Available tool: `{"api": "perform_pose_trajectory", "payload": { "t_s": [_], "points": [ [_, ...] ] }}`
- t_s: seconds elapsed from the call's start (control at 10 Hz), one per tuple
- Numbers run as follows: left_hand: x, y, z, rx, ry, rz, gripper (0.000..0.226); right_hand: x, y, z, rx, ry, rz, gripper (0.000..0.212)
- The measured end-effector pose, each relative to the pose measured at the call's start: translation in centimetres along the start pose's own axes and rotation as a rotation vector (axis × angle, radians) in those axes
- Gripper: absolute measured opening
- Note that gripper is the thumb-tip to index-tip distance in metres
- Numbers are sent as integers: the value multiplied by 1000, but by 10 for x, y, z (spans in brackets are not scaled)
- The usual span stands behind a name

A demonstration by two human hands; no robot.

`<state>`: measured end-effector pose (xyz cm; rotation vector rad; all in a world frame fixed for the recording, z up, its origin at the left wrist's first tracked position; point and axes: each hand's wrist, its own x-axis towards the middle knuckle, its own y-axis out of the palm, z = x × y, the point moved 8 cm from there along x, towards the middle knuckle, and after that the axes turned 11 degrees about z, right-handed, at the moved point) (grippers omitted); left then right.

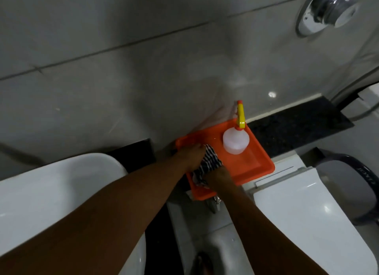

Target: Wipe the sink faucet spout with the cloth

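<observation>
A black-and-white striped cloth (207, 165) lies bunched on the left part of an orange tray (256, 162). My left hand (191, 157) grips the cloth's upper end. My right hand (219, 177) grips its lower end, and both hands rest over the tray. The white sink basin (61, 192) is at the lower left, partly covered by my left forearm. No faucet spout on the sink is visible.
A clear spray bottle (235, 141) with a yellow trigger stands on the tray. A white toilet lid (311, 223) is at the right, with a dark bin (352, 184) behind it. A chrome wall knob (328, 10) is at the top right. A small metal valve (215, 203) sticks out below the tray.
</observation>
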<state>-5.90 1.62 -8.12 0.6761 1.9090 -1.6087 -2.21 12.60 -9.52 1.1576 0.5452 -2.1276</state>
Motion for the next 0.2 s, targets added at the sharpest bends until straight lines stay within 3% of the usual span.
{"api": "perform_pose_trajectory", "payload": {
  "t_s": [0.1,0.2],
  "points": [
    [-43,-19,7,52,7,-99,64,-24,6,26,-204,-99,-68,59],
    [-95,-51,23,13,37,-200,67,-66,15,79,-430,-319,-266,51]
  ]
}}
